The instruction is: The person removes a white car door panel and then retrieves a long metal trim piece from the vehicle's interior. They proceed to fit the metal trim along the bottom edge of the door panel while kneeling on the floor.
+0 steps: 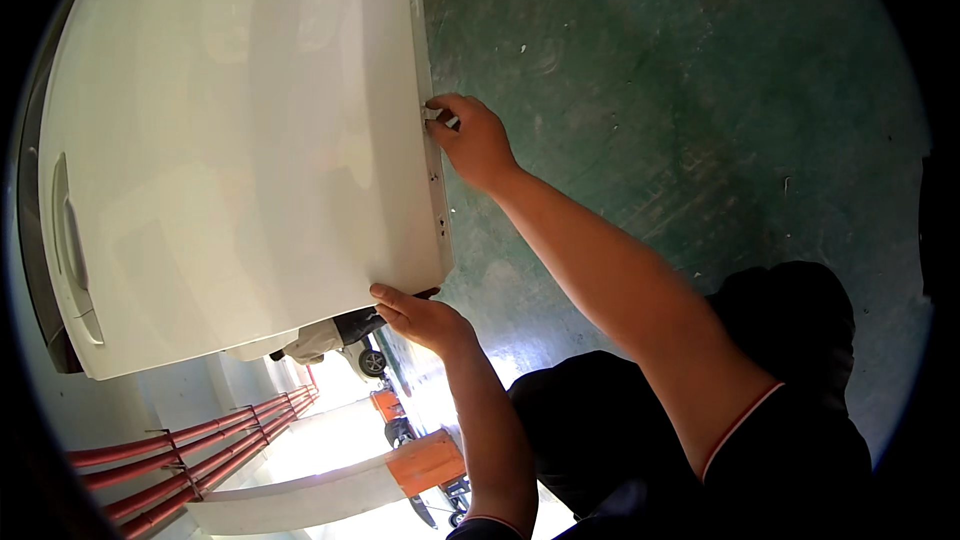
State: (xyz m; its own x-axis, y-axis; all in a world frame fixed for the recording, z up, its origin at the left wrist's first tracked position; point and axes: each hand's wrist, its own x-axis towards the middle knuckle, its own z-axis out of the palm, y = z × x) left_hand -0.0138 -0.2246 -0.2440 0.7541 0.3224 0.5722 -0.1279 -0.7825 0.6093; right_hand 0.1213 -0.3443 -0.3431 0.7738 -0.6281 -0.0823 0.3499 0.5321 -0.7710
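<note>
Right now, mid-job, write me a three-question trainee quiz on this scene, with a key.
1. Which hand is nearer the lower-right pictured corner of the white door?
2. True or false: the right hand is at the middle of the door's face.
3. What colour is the floor: A red, B green, C yellow?

Key: 1. The left hand. 2. False; it is at the door's edge. 3. B.

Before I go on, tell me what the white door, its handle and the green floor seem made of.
White door: probably painted sheet metal, glossy, judging by soft reflections across its smooth face. Handle: likely painted plastic or metal, matching the door's colour; the view doesn't settle which. Green floor: seemingly coated concrete, faintly shiny, with scuffs and pale marks.
</note>
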